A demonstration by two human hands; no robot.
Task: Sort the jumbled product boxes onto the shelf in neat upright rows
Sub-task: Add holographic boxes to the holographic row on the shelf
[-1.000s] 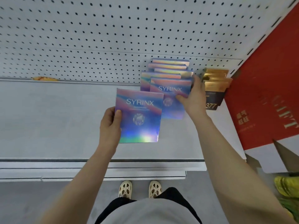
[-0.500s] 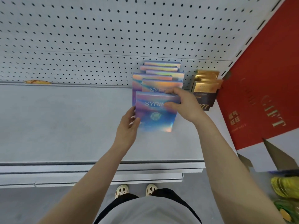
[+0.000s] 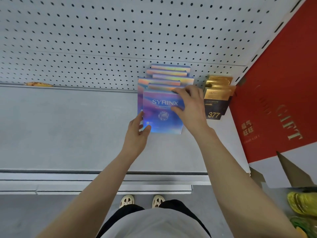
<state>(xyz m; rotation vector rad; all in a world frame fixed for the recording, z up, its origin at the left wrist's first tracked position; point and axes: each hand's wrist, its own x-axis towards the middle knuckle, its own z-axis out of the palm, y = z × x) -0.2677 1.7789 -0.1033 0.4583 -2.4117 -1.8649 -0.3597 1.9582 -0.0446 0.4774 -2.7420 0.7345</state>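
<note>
An iridescent blue SYRINX box (image 3: 161, 115) stands upright at the front of a row of like boxes (image 3: 169, 74) on the grey shelf (image 3: 68, 127). My right hand (image 3: 190, 107) grips this front box at its upper right corner, fingers over the top edge and thumb on the face. My left hand (image 3: 137, 133) touches its lower left corner, thumb on the face and fingers along the left side. Right of the row stands a row of black and gold boxes (image 3: 217, 100) marked 377.
A white pegboard (image 3: 120, 35) backs the shelf. A large red gift box (image 3: 281, 93) stands at the right. Yellow and green packets (image 3: 303, 205) lie in a carton at the lower right. A small orange item (image 3: 38, 84) lies at the shelf's back left.
The box my left hand carried has moved right and back to the front of the row. My right hand shifted from the row's former front box onto this one.
</note>
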